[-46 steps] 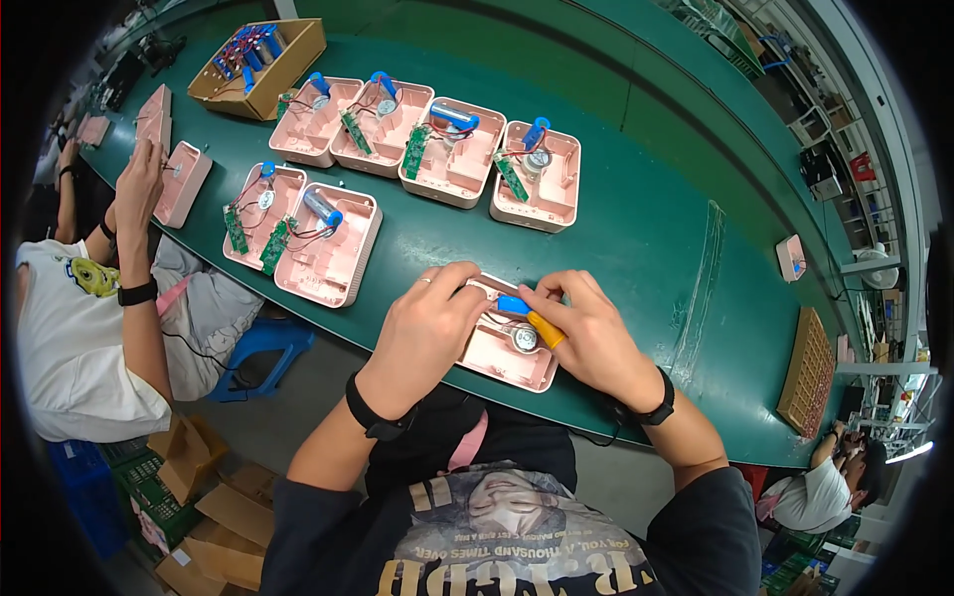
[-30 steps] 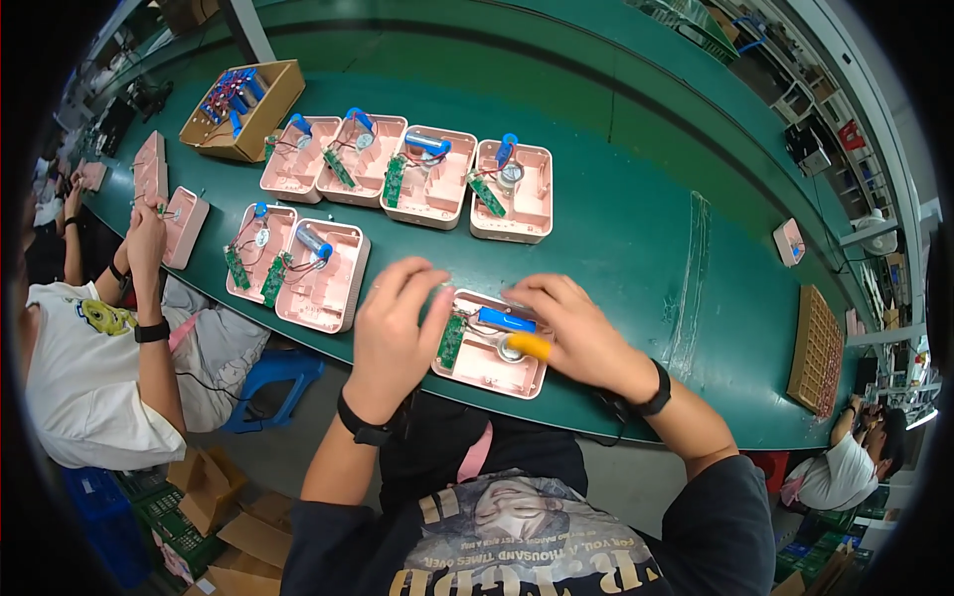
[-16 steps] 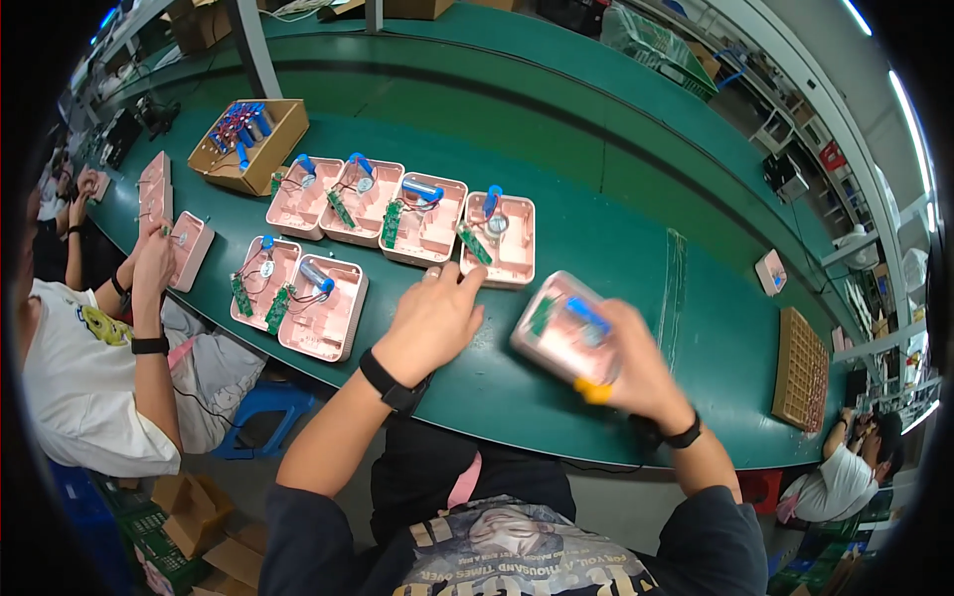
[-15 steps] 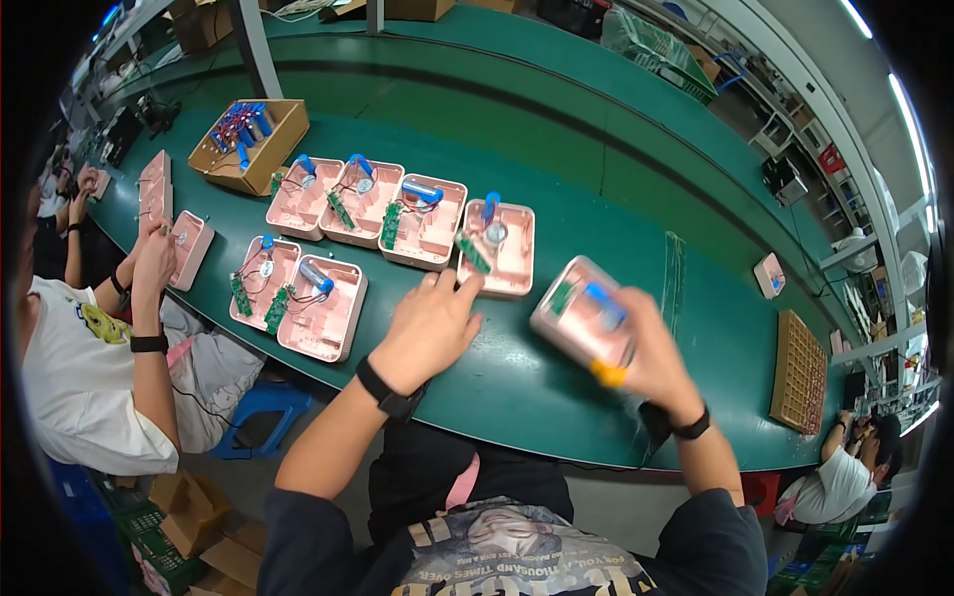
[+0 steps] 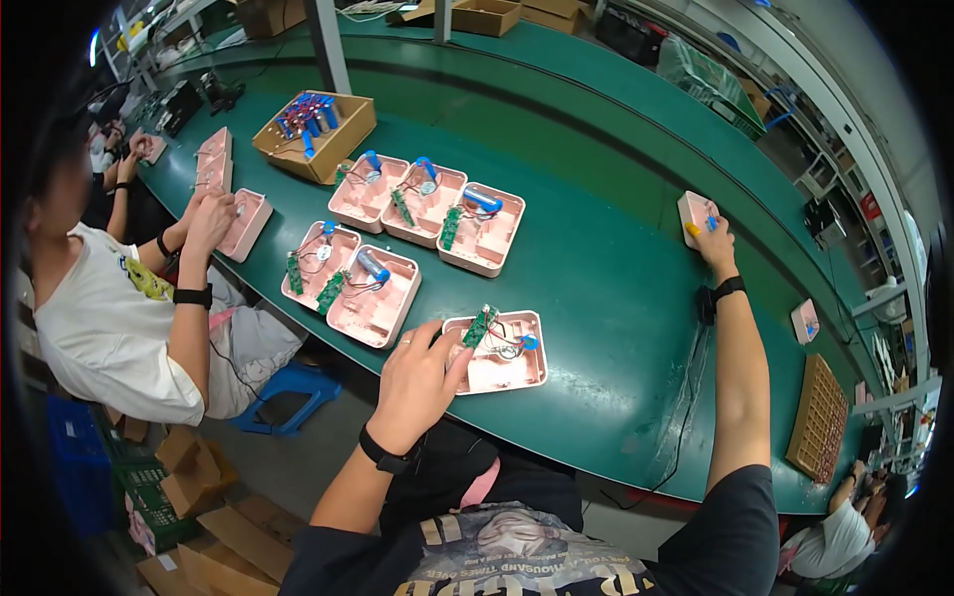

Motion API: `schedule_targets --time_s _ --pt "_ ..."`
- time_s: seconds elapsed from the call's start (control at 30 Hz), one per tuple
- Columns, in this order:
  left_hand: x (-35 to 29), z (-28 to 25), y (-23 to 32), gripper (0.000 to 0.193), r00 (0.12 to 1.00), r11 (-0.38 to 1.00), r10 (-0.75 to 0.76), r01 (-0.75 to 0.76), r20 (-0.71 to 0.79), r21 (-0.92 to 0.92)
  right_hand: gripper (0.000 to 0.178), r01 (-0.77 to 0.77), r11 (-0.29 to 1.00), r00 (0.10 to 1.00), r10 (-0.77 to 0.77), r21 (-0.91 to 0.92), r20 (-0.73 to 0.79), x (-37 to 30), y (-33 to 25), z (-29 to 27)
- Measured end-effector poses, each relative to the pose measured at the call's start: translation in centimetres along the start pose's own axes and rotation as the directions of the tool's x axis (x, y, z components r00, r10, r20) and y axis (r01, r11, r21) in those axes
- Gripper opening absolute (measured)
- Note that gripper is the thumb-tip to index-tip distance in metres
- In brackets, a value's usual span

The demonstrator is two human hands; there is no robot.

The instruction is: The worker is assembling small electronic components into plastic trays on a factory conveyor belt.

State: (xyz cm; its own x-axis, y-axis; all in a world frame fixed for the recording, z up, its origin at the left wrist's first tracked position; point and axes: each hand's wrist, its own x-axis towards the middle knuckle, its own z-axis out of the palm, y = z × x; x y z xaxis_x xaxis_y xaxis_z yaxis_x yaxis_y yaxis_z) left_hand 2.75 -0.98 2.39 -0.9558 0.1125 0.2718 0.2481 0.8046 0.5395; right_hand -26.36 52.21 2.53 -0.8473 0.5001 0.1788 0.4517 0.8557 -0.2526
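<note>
Two bare hands work at one green surface [image 5: 586, 407]. The left hand [image 5: 415, 387] has a narrow grip, closed over the left end of one near housing [image 5: 497, 376], a pink open tray on the surface just in front of the person. Inside that tray are one green circuit board [image 5: 481, 326], one round metal disc [image 5: 510, 353] and one blue-ended cylinder [image 5: 529, 343], with thin wires between. The right hand [image 5: 715, 243], arm stretched out, holds one far housing [image 5: 688, 211] in its grip toward the surface's far side; one yellow finger cover [image 5: 693, 229] shows on that hand.

Five more filled housings stand left of centre: three in a back row [image 5: 489, 246], touching or nearly so, and two in a front pair [image 5: 390, 298]. Behind them is one cardboard box [image 5: 350, 149] with many blue cylinders [image 5: 314, 117], too crowded to count. At the right are one small pink housing [image 5: 806, 312] and one partitioned tray [image 5: 818, 417]. At the left, one co-worker's hand [image 5: 211, 221] is at one of two pink trays [image 5: 248, 226], above one blue stool [image 5: 286, 399]
</note>
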Motion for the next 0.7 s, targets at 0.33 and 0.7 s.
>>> schedule_targets --time_s 0.33,0.7 --pt "2.5 1.6 -1.3 0.018 0.997 0.983 -0.07 0.065 -0.026 -0.172 0.054 0.766 0.165 0.155 -0.985 0.621 0.069 -30.7 -11.9 -5.2" --pt "2.4 2.3 -2.0 0.017 0.982 0.84 -0.162 0.187 0.094 -0.509 0.032 0.217 0.651 0.545 -0.699 0.727 0.463 -27.7 -12.7 -4.0"
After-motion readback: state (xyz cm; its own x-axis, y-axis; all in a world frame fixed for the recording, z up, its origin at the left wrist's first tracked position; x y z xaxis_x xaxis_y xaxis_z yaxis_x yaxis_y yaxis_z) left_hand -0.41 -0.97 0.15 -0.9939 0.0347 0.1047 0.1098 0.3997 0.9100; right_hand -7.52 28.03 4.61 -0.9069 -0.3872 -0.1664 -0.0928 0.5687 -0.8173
